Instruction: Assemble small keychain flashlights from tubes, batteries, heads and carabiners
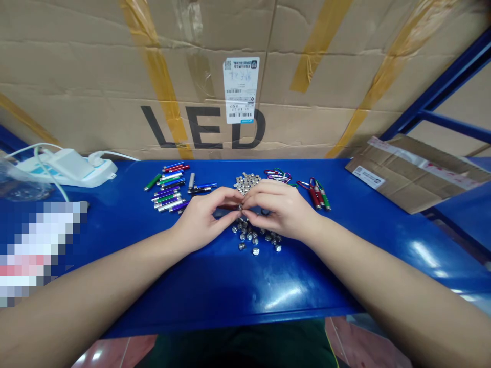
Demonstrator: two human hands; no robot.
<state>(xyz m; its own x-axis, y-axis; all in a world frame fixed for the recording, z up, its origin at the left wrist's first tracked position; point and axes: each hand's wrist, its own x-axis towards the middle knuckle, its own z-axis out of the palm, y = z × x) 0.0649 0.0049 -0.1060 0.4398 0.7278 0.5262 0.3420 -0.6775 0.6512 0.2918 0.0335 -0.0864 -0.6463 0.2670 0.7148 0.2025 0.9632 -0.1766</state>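
Note:
Both hands meet over the middle of a blue table (238,286). My left hand (205,217) is closed round a small tube, mostly hidden, that looks reddish. My right hand (278,207) pinches a tiny silver part (241,207) at the tube's end. Under the hands lie several small silver caps (253,240). A cluster of silver button cells (246,182) sits just beyond the fingers. Coloured tubes (171,190) lie in a heap to the left. Finished mini torches with carabiner clips (318,194) lie to the right.
A large cardboard box marked LED (207,128) stands along the table's far edge. A white power strip with cables (69,168) is at the far left. A flattened cardboard piece (414,171) lies at the right, beside a blue shelf frame (441,87).

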